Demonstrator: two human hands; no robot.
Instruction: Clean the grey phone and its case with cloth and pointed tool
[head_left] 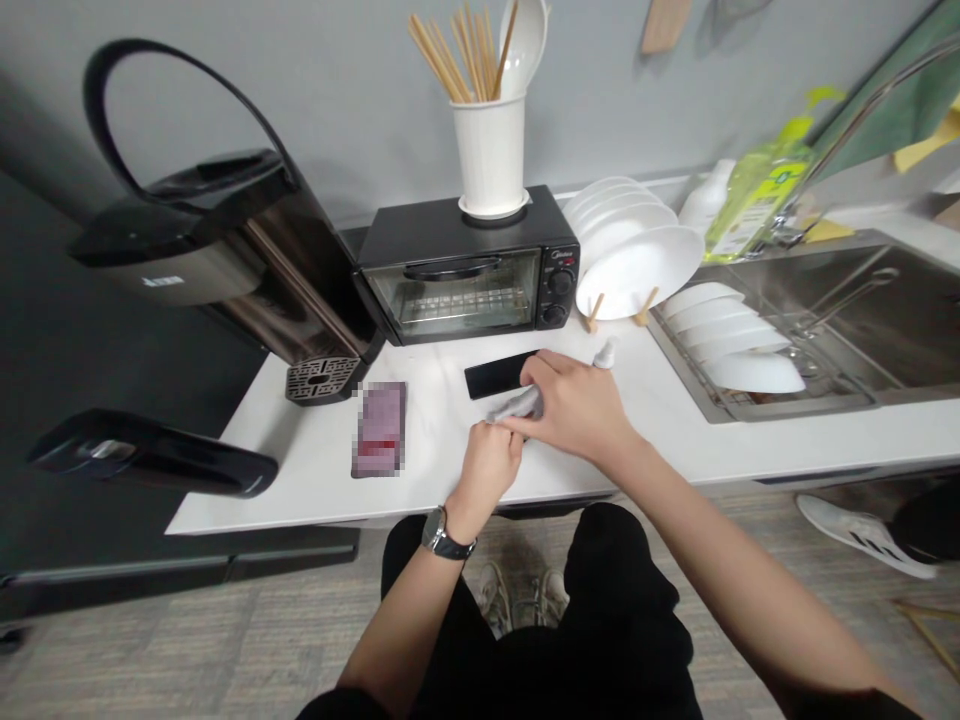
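Observation:
My right hand [574, 405] is closed in a pinch on a crumpled grey cloth [523, 404] above the counter. Just below and to the left, my left hand [491, 465] is curled shut, its knuckles touching or nearly touching the cloth. What the left fingers hold, if anything, is hidden. Behind the hands lies a flat black rectangular object [496, 376], partly covered by the right hand. A small bottle with a white nozzle [604, 352] shows just beyond the right wrist. Left of the hands, a purple, blurred-out rectangular item [381, 428] rests on the counter.
A toaster oven [457, 290] stands behind, bearing a white cup [491, 150] of chopsticks. White plates [637, 270] stand in a rack to its right, beside the sink [892, 300]. On the left are a drink dispenser [255, 270] and a dark bottle-shaped object [157, 455]. Another person's shoe [862, 530] shows at right.

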